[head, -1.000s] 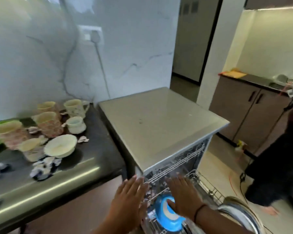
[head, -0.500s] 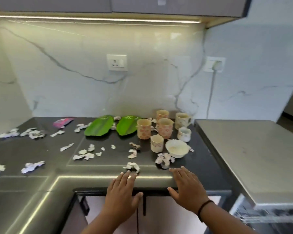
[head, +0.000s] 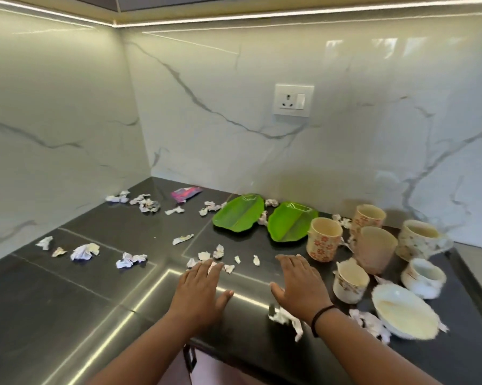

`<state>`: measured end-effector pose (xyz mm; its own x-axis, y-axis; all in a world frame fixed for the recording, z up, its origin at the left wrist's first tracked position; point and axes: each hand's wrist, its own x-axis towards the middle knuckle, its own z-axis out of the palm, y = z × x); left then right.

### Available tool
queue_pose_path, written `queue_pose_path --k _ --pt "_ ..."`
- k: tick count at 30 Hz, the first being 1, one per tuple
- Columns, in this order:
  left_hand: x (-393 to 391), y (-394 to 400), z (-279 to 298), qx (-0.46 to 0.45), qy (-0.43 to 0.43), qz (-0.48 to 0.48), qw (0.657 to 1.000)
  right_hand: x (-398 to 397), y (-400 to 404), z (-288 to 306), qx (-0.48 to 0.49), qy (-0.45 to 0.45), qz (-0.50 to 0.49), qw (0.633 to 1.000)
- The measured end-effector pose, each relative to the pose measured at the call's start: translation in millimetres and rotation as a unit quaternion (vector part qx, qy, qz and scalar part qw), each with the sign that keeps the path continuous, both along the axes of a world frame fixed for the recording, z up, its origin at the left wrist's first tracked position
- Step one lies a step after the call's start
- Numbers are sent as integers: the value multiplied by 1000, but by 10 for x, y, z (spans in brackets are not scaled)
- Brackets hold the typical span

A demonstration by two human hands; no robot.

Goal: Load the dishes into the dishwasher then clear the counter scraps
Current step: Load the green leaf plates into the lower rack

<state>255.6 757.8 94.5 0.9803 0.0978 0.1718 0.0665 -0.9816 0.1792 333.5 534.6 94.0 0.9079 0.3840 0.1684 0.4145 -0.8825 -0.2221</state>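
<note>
Both grips, left hand (head: pixel 199 291) and right hand (head: pixel 301 287), spread flat over bench (head: pixel 95 273) near paper scraps (head: pixel 212 257), holding nothing.

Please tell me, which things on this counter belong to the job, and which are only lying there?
For the job:
green leaf plates
patterned cups
white bowl
paper scraps
pink wrapper, probably also a scrap

Only there:
wall socket
marble wall
</note>
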Motion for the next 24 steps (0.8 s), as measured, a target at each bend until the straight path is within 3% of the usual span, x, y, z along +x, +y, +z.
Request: queue_pose_path --k 4,8,14,16,18,24 --pt "445 64 -1 -32 53 35 997 586 219 61 12 -6 33 999" --pt "906 143 2 -163 73 101 979 1129 460 149 41 31 57 997" --pt "1586 310 56 -413 92 233 876 1731 843 200 130 130 18 983" --pt "1801 381 127 -437 77 245 862 1905 947 166 186 177 -27 966" --pt "2011 476 170 -422 73 246 869 2037 1040 91 235 220 -79 944" --pt "2649 678 2 -401 104 249 876 2327 1339 -329 391 324 -198 838"
